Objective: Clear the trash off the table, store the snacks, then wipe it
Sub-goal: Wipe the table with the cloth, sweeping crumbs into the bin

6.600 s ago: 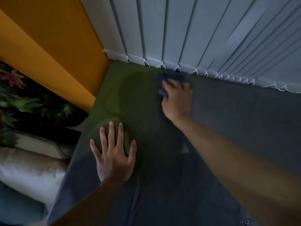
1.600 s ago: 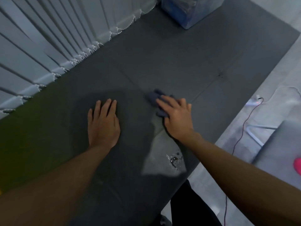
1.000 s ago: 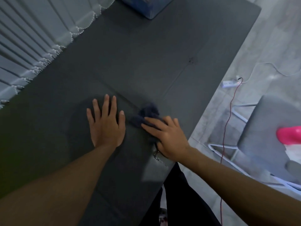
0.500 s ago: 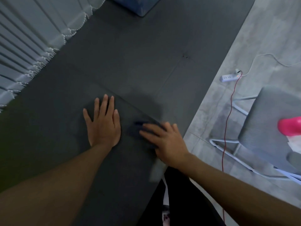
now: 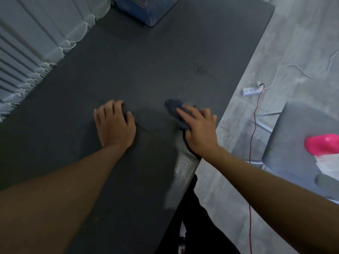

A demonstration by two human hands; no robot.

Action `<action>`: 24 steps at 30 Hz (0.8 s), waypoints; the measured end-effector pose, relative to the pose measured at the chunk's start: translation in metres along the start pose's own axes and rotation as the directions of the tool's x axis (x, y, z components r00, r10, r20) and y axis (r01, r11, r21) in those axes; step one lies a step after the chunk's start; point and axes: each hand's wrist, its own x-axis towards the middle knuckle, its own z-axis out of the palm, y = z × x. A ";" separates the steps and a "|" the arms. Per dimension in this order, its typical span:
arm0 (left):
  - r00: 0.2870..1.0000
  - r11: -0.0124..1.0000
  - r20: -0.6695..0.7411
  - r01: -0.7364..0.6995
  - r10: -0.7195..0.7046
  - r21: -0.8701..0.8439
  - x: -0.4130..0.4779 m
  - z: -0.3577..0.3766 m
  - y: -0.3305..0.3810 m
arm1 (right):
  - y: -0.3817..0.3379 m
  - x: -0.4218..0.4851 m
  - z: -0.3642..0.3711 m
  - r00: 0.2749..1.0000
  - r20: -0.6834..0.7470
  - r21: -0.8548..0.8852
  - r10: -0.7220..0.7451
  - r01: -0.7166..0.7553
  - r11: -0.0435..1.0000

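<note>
The dark grey table [image 5: 146, 61] fills most of the head view. My right hand [image 5: 199, 129] lies near the table's right edge and presses a dark blue cloth [image 5: 174, 107] flat onto the surface. The fingers are fairly straight over the cloth, and part of it sticks out past the fingertips. My left hand [image 5: 114, 125] rests on the table about a hand's width to the left of the cloth. Its fingers are bent at the tips and hold nothing. A damp shiny patch [image 5: 183, 165] shows near the front right edge.
A blue translucent container [image 5: 146, 10] stands at the table's far end. Vertical blinds [image 5: 27, 43] run along the left side. On the floor to the right are a grey chair [image 5: 293, 143] with a pink object [image 5: 322, 143], a power strip [image 5: 250, 90] and a red cable [image 5: 254, 125].
My right hand has slid the cloth away from my left hand toward the table's right edge. The left hand's fingers, flat before, have bent at the tips.
</note>
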 end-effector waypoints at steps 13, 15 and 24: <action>0.988 0.978 0.115 0.080 -0.104 0.192 0.035 0.036 0.030 | 0.036 0.068 -0.004 0.994 -0.016 0.023 0.107 -0.107 0.994; 0.988 0.976 0.118 0.077 -0.102 0.203 0.036 0.037 0.030 | 0.028 0.086 0.001 0.982 -0.029 0.089 0.188 -0.185 0.979; 0.985 0.976 0.135 0.074 -0.103 0.207 0.038 0.034 0.031 | 0.069 0.161 -0.003 0.989 0.034 -0.118 -0.144 0.147 0.982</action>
